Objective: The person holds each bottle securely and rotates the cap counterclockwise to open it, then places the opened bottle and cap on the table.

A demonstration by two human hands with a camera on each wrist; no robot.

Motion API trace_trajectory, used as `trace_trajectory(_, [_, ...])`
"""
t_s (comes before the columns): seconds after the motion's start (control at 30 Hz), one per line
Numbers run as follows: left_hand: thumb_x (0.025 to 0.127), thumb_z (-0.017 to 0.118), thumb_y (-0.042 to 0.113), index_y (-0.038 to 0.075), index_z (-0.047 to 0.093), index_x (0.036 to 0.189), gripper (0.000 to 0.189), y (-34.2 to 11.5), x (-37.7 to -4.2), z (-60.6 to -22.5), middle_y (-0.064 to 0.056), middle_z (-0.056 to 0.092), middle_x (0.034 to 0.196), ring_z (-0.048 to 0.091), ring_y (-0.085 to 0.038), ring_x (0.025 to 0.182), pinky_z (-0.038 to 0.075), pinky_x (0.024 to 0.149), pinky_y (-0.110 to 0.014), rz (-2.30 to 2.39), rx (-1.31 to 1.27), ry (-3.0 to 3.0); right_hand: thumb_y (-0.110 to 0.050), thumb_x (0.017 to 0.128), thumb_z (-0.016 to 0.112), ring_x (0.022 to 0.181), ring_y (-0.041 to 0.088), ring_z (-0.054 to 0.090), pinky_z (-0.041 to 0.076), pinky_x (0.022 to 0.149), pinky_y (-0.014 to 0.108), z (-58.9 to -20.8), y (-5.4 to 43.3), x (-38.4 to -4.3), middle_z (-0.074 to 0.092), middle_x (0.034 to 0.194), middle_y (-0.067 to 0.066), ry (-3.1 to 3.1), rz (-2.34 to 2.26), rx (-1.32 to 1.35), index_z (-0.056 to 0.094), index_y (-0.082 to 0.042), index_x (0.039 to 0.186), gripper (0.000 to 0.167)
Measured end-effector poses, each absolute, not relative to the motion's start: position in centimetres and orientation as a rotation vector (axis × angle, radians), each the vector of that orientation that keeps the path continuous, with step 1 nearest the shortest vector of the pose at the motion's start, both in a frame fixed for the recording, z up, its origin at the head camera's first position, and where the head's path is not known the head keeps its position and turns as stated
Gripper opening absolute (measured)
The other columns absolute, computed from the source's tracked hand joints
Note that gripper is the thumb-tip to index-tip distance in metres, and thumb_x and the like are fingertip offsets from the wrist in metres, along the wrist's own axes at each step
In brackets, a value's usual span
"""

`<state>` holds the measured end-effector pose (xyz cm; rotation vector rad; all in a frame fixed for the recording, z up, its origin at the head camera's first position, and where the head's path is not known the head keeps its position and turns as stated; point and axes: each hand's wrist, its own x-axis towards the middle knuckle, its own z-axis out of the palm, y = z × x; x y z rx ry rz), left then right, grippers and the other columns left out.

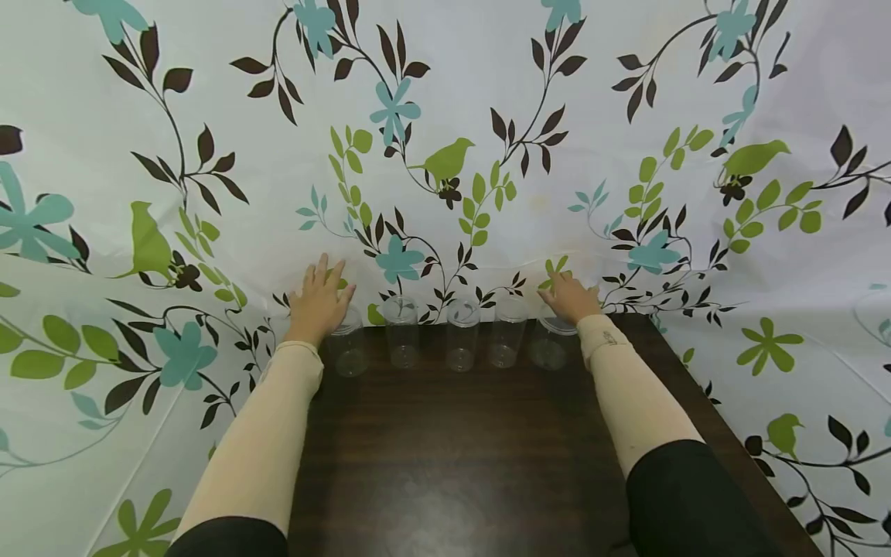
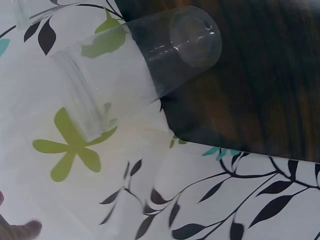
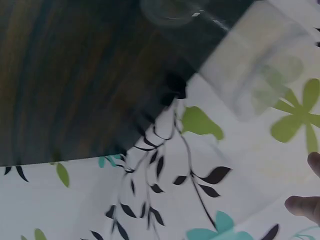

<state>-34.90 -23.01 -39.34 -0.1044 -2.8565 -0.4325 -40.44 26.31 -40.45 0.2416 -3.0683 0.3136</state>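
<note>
Five clear plastic cups stand upright in a row across the middle of the head view, at the far edge of my dark brown wooden table (image 1: 445,449). Behind them, filling the top of the frame and running down both sides, is a white cloth (image 1: 480,46) printed with green birds, blue flowers and dark leafy stems.

My left hand (image 1: 322,303) is left of centre, its fingers spread apart and pointing up the frame over the cloth. It is just beside the leftmost cup (image 1: 350,353), overlapping its rim from this angle. My right hand (image 1: 569,298), right of centre, is above the rightmost cup (image 1: 548,352), thumb and fingers apart; I cannot tell whether it touches the rim. The second cup (image 1: 403,336), middle cup (image 1: 462,340) and fourth cup (image 1: 506,339) stand between my hands.

Beige sleeves (image 1: 254,433) cover my forearms, with black fabric (image 1: 696,503) above them at the lower edge.

In the left wrist view, a fingertip shows at lower left, apart from a cup at upper centre. In the right wrist view, two separated fingertips enter at lower right, below a blurred cup.
</note>
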Motion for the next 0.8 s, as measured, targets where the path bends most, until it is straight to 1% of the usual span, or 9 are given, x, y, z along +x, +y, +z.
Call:
trace_trajectory(0.1, [0.108,0.031,0.052,0.014,0.028,0.16,0.065,-23.2,-34.8,-40.1,-0.016,0.009,0.169,0.017,-0.046,0.149,0.027,0.102,-0.078,-0.464,-0.095,-2.788,-0.048,0.107,0.04,0.142,0.05,0.033,0.017,0.106,0.079,-41.9,27.0,-40.3,0.032,0.157,0.029,-3.06,0.308,0.247,0.031,-0.001,0.157,0.069])
trace_trajectory(0.17, [0.107,0.041,0.044,0.01,0.037,0.156,0.059,-23.2,-34.6,-40.3,-0.019,0.02,0.165,0.027,-0.047,0.144,0.035,0.097,-0.074,-0.476,-0.091,-2.717,-0.046,0.107,0.042,0.142,0.051,0.032,0.021,0.106,0.078,-42.6,27.4,-40.2,0.031,0.157,0.031,-3.055,0.314,0.239,0.034,0.002,0.155,0.068])
trace_trajectory(0.23, [0.106,0.049,0.035,0.007,0.045,0.149,0.051,-23.1,-34.2,-40.4,-0.021,0.031,0.159,0.035,-0.047,0.138,0.039,0.093,-0.072,-0.493,-0.101,-2.648,-0.044,0.107,0.043,0.143,0.052,0.029,0.022,0.105,0.079,-43.5,27.7,-40.1,0.028,0.157,0.032,-3.051,0.326,0.222,0.035,0.002,0.154,0.066])
trace_trajectory(0.33, [0.103,0.056,0.025,0.001,0.056,0.136,0.04,-23.0,-33.5,-40.6,-0.023,0.047,0.141,0.047,-0.046,0.125,0.046,0.087,-0.065,-0.518,-0.124,-2.536,-0.044,0.107,0.043,0.145,0.052,0.021,0.015,0.102,0.083,-44.7,28.0,-39.9,0.021,0.159,0.033,-3.064,0.387,0.169,0.035,0.002,0.154,0.066])
trace_trajectory(0.4, [0.102,0.057,0.02,-0.002,0.061,0.125,0.032,-23.0,-32.9,-40.7,-0.023,0.053,0.128,0.053,-0.043,0.115,0.05,0.081,-0.06,-0.545,-0.13,-2.48,-0.044,0.107,0.043,0.146,0.052,0.017,0.012,0.101,0.085,-45.6,28.2,-39.8,0.018,0.16,0.033,-3.07,0.44,0.141,0.034,0.001,0.155,0.066])
trace_trajectory(0.47, [0.102,0.057,0.017,-0.002,0.064,0.114,0.024,-23.2,-32.1,-41.0,-0.022,0.057,0.117,0.057,-0.04,0.103,0.052,0.073,-0.056,-0.565,-0.125,-2.442,-0.045,0.107,0.043,0.147,0.053,0.016,0.011,0.1,0.086,-46.4,28.4,-39.7,0.016,0.161,0.033,-3.074,0.475,0.128,0.033,0.001,0.155,0.067])
trace_trajectory(0.57, [0.102,0.054,0.016,0.0,0.064,0.104,0.019,-23.6,-30.8,-41.7,-0.019,0.061,0.106,0.06,-0.036,0.089,0.051,0.064,-0.052,-0.591,-0.106,-2.414,-0.05,0.106,0.042,0.148,0.052,0.015,0.012,0.101,0.085,-47.8,28.6,-39.6,0.014,0.162,0.031,-3.074,0.503,0.121,0.032,-0.001,0.156,0.07])
trace_trajectory(0.67, [0.102,0.053,0.017,0.003,0.064,0.099,0.018,-23.8,-29.9,-42.7,-0.015,0.063,0.098,0.061,-0.034,0.08,0.048,0.061,-0.052,-0.613,-0.095,-2.393,-0.054,0.105,0.042,0.148,0.051,0.015,0.014,0.102,0.084,-48.8,28.8,-39.4,0.015,0.163,0.029,-3.044,0.519,0.115,0.032,-0.003,0.156,0.073])
trace_trajectory(0.8, [0.1,0.056,0.016,0.005,0.064,0.096,0.014,-23.8,-29.2,-44.6,-0.012,0.062,0.084,0.059,-0.032,0.072,0.045,0.06,-0.05,-0.645,-0.081,-2.371,-0.056,0.101,0.053,0.148,0.051,0.016,0.019,0.1,0.084,-50.0,29.1,-39.3,0.019,0.162,0.028,-2.959,0.507,0.133,0.034,-0.005,0.155,0.077])
